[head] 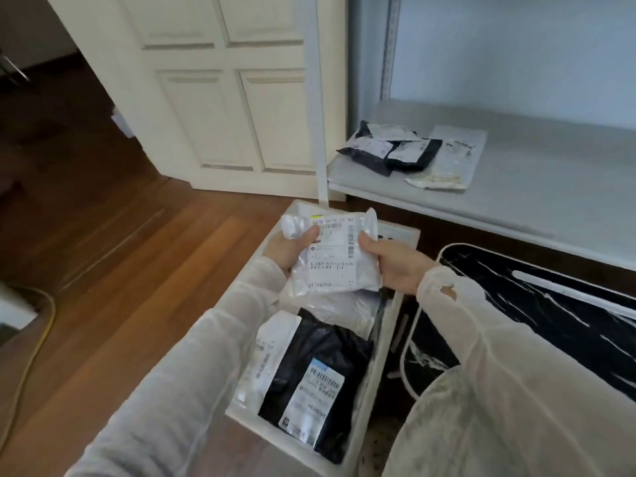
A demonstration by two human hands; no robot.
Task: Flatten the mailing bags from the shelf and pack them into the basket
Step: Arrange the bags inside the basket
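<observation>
A white mailing bag (332, 256) with a printed label hangs above the white basket (385, 342). My left hand (287, 249) grips its left edge, thumb on top. My right hand (395, 259) grips its right edge the same way. Inside the basket lie a black mailing bag (320, 359) with a white label, a white bag (265, 359) along the left wall and another white bag (330, 304) under the held one. On the white shelf (537, 177) at the right rest dark mailing bags (392, 148) and a pale bag (451, 160).
A cream panelled door (220, 98) stands behind the basket. Wooden floor (120, 242) spreads to the left, with a yellow cable (41, 335) at the far left. A black, white-streaked item with a white frame (537, 304) sits right of the basket.
</observation>
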